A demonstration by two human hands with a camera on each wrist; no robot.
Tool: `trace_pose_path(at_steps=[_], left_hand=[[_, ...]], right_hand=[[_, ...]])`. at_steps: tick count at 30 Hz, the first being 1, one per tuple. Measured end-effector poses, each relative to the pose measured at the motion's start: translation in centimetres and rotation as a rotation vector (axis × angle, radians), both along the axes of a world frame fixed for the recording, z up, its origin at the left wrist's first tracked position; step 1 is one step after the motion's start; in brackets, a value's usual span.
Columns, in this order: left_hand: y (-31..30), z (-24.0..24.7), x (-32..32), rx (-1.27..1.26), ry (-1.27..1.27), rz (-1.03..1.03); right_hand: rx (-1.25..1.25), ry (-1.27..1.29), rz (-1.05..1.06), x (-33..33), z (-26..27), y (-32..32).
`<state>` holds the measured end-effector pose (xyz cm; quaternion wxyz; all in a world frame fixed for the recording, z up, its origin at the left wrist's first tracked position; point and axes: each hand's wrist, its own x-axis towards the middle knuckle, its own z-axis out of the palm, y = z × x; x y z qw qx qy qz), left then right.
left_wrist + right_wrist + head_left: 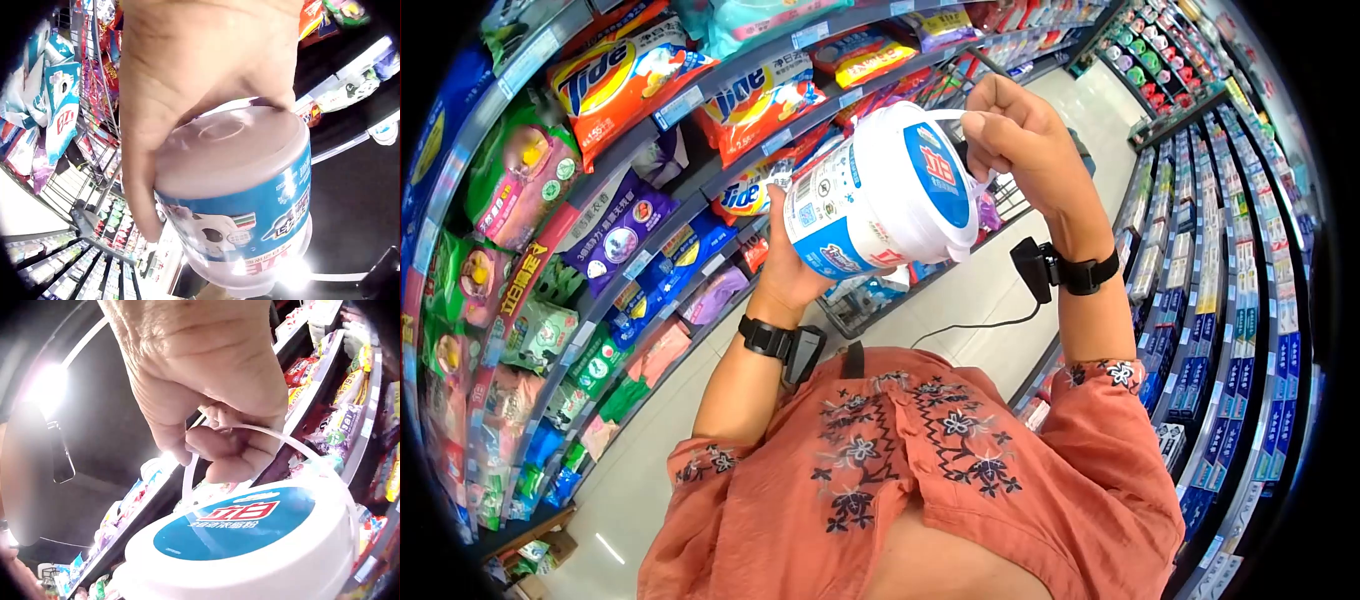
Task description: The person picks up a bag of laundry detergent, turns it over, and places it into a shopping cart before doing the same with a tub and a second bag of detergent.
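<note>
A white tub (878, 205) with a blue-and-white label is held tilted in front of the chest, its lid facing right in the head view. The left hand (788, 262) grips its lower end; in the left wrist view that hand (200, 69) spreads round the base of the tub (234, 162). The right hand (1030, 140) has its fingers curled round the thin white handle. In the right wrist view the handle (312, 453) runs through the fingers of the right hand (212, 381), above the lid (237, 522) with its blue oval label.
Shelves of bagged detergent (625, 80) curve along the left. On the right stand long shelves of small boxes (1200, 330). A wire rack or cart (94, 150) with packets is beside the tub in the left wrist view. Pale floor (990, 270) shows between the shelves.
</note>
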<state>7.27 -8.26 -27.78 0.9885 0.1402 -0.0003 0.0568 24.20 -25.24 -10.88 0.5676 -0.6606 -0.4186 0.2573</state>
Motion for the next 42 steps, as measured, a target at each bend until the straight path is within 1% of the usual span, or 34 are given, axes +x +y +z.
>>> trace_pose_path(at_steps=[2,5,8,9,12,13,15,16,17,18,20,21,22,24,25,27,28,29,32,33,36,37,40,42], left_hand=[[0.1,-0.1,-0.5,-0.004,0.027,-0.001],[-0.1,0.3,-0.5,-0.006,0.066,0.076],[-0.5,1.7,-1.0,0.027,0.063,0.094],[-0.5,1.8,-1.0,0.030,0.094,0.135],[-0.5,3.0,-1.4,0.068,0.112,0.199],[-0.6,3.7,-1.6,0.074,0.122,0.213],[-0.2,4.5,-1.8,0.037,0.102,0.217],[0.0,5.1,-2.0,0.059,0.080,0.219],[0.1,5.8,-2.1,0.081,0.058,0.223],[0.2,5.9,-2.2,0.059,0.058,0.222],[0.7,6.0,-2.1,0.023,0.065,0.210],[0.9,5.8,-1.9,0.010,-0.033,0.177],[1.1,5.7,-1.8,0.047,-0.031,0.171],[1.1,5.9,-1.7,0.121,-0.030,0.156],[1.4,6.1,-2.0,0.146,-0.062,0.118],[2.3,6.7,-2.4,0.298,0.031,0.090],[2.5,7.1,-2.5,0.373,0.077,0.078],[2.3,7.6,-2.8,0.436,0.153,0.118],[3.1,7.3,-2.7,0.586,0.240,0.212],[3.0,7.6,-2.8,0.595,0.232,0.256],[3.2,7.8,-2.7,0.758,0.272,0.400],[3.3,7.7,-2.6,0.759,0.291,0.429],[3.7,8.3,-3.6,0.861,0.282,0.347],[3.4,8.6,-4.0,0.977,0.321,0.348]], right_hand=[[0.032,-0.020,-0.008,0.3,-0.4,0.4],[0.096,-0.058,-0.008,1.0,-1.1,1.3],[0.203,-0.163,-0.047,0.7,-1.5,2.4],[0.207,-0.184,-0.009,1.6,-2.0,2.5],[0.396,-0.087,-0.102,1.9,-3.8,3.3],[0.275,-0.106,-0.039,3.3,-4.5,2.6],[0.331,0.120,0.089,2.9,-6.9,2.1],[0.357,0.233,0.155,2.3,-8.0,1.9],[0.315,0.270,0.178,1.6,-9.1,2.1],[0.262,0.400,0.129,1.0,-9.9,3.0],[0.219,0.265,0.192,-1.3,-9.9,3.8],[0.277,0.260,0.252,-1.5,-10.5,4.6],[0.277,0.215,0.253,-1.7,-10.8,5.0],[0.271,0.369,0.324,-2.2,-10.6,5.2],[0.309,0.412,0.283,-2.5,-10.6,5.4],[0.381,0.498,0.204,-2.9,-10.6,6.0],[0.394,0.505,0.203,-2.8,-10.6,6.1],[0.405,0.512,0.203,-2.7,-10.7,6.2],[0.407,0.501,0.172,-2.8,-10.4,6.5],[0.392,0.506,0.163,-3.1,-10.1,6.4],[0.372,0.511,0.146,-4.0,-10.1,6.4],[0.363,0.511,0.141,-4.1,-10.1,6.5],[0.320,0.479,0.098,-4.4,-10.1,6.7],[0.255,0.467,0.095,-4.5,-9.3,6.3]])
